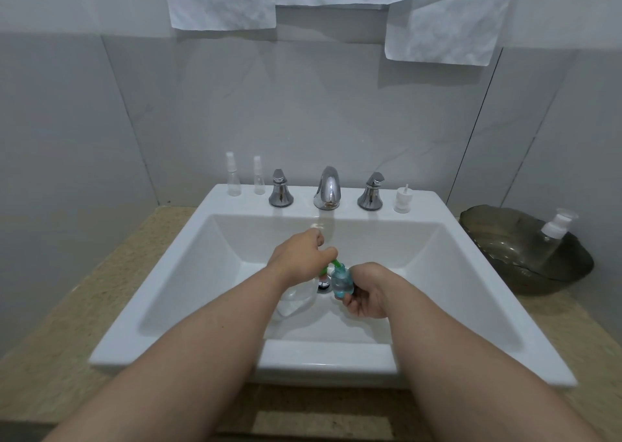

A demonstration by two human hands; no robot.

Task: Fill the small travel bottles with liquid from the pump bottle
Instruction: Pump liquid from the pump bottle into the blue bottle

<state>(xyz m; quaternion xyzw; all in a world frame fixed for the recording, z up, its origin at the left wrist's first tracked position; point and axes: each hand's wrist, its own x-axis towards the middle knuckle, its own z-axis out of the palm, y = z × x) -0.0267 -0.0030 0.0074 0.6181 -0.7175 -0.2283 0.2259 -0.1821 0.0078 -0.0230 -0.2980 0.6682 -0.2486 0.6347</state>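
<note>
A chrome faucet stands between 2 handles on the white sink, a dark bowl beside it.

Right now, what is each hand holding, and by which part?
Right hand holds the small travel bottle by its lower body; left hand grips the pump bottle by its green pump head.

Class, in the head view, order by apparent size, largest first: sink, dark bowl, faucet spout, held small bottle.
1. sink
2. dark bowl
3. faucet spout and small bottle look alike; the bottle is nearer the camera, so unranked.
</note>
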